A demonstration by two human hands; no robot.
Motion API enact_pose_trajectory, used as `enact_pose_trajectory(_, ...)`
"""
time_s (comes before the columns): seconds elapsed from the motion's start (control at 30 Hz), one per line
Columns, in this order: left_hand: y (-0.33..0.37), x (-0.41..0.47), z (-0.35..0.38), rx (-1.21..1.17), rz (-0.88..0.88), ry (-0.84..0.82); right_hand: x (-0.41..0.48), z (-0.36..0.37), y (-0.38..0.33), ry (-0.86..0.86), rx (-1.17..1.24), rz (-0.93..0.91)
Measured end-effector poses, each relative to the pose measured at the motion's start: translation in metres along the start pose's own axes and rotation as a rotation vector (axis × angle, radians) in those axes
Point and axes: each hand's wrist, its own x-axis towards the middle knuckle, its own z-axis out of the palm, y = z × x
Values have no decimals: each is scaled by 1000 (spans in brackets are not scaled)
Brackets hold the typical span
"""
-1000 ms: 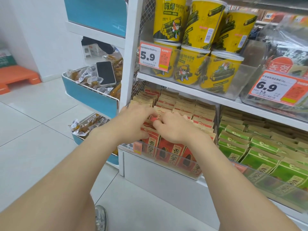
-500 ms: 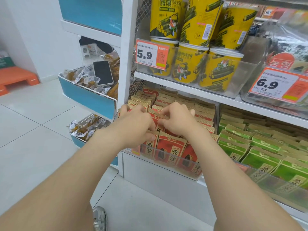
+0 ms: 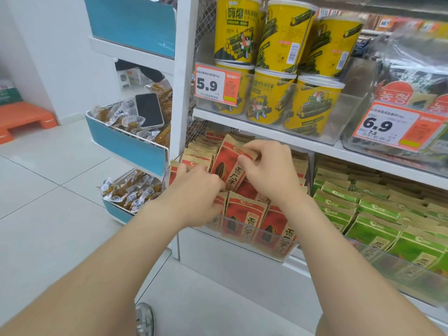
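Shop shelf (image 3: 242,124), 5.9 tag (image 3: 216,86) — right hand (image 3: 269,172) pinches red packet (image 3: 226,159)

Red-and-tan packet (image 3: 230,166); yellow tubs (image 3: 266,98)

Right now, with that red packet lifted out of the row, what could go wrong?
1. The right hand pinches only the top edge of the lifted red packet, so it may slip or tear.
2. The packed red packets stand tight by the left hand. A pull could drag neighbours over the clear front wall.
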Motion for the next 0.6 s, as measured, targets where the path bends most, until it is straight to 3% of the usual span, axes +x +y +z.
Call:
enact_pose_trajectory(0.23,1,1,-8,-174,-59,2,-21,-30,-11,346,82,-174)
enact_pose_trajectory(0.4,9,3,-19,-273,-113,99,-34,-57,-21,628,233,-175)
enact_pose_trajectory(0.5,14,5,-20,-339,-146,238,-41,-65,-23,689,367,-86)
enact_pose_trajectory(0.6,26,5,-25,-590,-171,514,-46,-72,-25,673,535,-5)
